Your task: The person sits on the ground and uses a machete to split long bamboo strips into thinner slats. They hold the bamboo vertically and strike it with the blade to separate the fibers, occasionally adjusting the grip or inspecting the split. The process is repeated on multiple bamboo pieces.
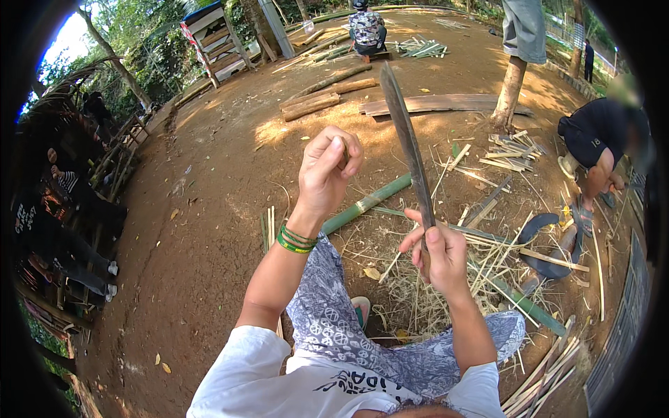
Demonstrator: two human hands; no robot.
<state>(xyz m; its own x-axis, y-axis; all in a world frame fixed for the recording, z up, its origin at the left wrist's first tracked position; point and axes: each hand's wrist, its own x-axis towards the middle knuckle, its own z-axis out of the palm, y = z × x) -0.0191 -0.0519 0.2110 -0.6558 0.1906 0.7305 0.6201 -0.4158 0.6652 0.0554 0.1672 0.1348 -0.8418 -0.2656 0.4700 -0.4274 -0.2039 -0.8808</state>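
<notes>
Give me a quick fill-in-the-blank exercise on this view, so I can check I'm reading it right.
1. The knife is held in the ____ grip.
2. Green bands circle the ____ wrist.
3. The thick bamboo pole showing between the forearms is coloured ____.
4. The shirt sleeves are coloured ____.

Missing words: right; left; green; white.

The brown earth ground [181, 265] carries a green bamboo pole [369, 203] and pale shavings [411, 299]; logs [310, 106] and a plank [446, 104] lie toward its far edge, strips [550, 380] near its right.
</notes>
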